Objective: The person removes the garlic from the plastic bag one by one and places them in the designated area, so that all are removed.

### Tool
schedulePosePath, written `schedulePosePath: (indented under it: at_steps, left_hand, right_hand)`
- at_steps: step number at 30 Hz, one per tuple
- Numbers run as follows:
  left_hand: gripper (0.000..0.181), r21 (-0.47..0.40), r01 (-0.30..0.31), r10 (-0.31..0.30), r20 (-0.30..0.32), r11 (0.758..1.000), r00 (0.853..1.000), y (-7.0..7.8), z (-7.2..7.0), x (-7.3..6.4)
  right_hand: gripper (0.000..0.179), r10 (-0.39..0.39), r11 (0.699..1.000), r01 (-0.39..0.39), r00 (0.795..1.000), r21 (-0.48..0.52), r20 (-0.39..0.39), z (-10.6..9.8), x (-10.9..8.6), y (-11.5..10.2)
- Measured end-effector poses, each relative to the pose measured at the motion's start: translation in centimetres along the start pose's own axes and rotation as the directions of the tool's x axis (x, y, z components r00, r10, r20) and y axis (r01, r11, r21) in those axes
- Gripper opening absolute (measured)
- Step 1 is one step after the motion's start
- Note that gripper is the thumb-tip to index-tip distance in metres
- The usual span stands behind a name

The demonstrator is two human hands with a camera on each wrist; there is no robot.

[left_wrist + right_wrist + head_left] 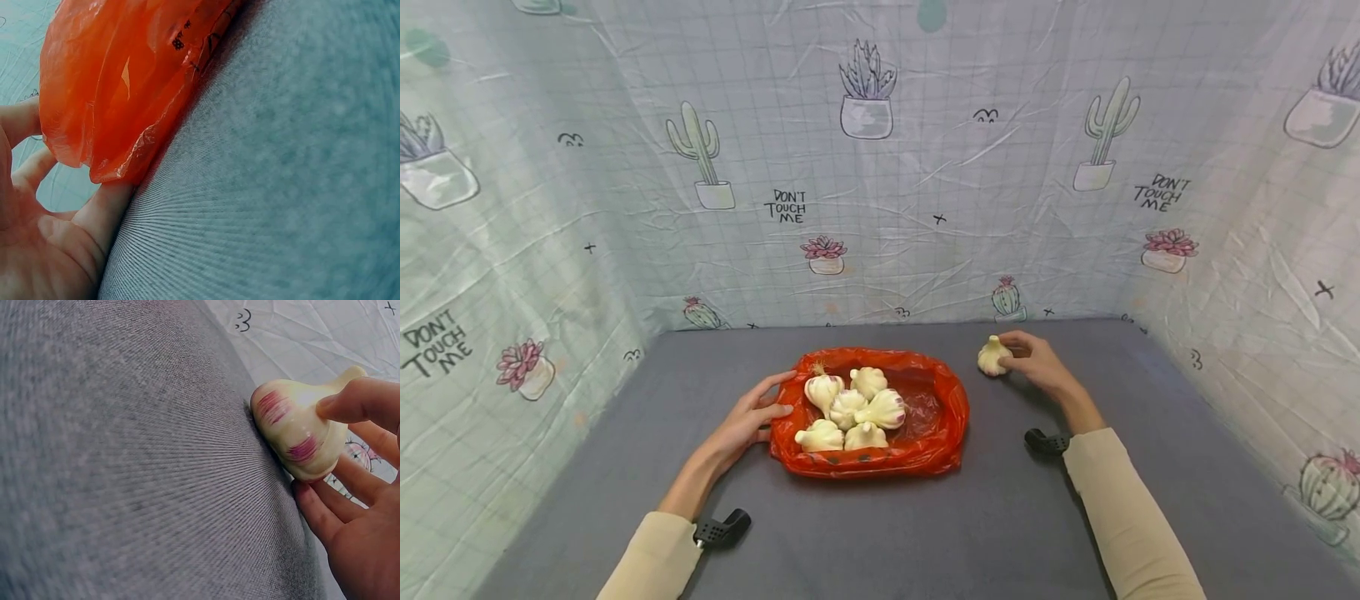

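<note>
A red plastic bag (955, 408), its rim rolled outward, sits on the table with several whitish garlic bulbs (848, 408) inside, mostly toward its left end. My left hand (747, 421) rests against that end, fingers spread and touching the plastic; the left wrist view shows the hand (56, 237) low beside the bag (119, 81). To the right of the bag, my right hand (1033, 360) holds a single garlic bulb (992, 357) between thumb and fingers. Purple streaks mark this bulb (294, 425) in the right wrist view, where its base is right at the table surface.
Grey cloth covers the table (880, 533). A pale curtain (925, 250) printed with cacti and lettering hangs behind the table and along both sides. Each wrist carries a black camera mount, one on the left (722, 530) and one on the right (1047, 443).
</note>
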State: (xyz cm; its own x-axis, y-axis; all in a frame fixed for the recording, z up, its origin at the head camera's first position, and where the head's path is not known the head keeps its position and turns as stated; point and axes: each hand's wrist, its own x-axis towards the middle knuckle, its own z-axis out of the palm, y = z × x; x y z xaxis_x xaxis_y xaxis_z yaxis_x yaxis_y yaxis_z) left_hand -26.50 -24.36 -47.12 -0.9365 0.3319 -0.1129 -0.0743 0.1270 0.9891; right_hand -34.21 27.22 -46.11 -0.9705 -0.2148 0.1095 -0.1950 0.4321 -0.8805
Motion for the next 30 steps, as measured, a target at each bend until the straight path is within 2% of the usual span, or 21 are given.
schedulePosePath:
  at_steps: [16,30]
  left_hand:
    - [0.061,0.060,-0.047,0.047,0.000,0.997,0.999,-0.58,0.14,0.07]
    - [0.061,0.055,-0.080,0.081,-0.011,0.995,0.997,-0.65,0.10,-0.16]
  right_hand:
    - [0.050,0.025,1.000,-0.025,1.000,-0.004,0.005,-0.12,-0.09,0.50]
    - [0.052,0.024,1.000,-0.024,1.000,0.013,0.015,-0.18,-0.10,-0.03]
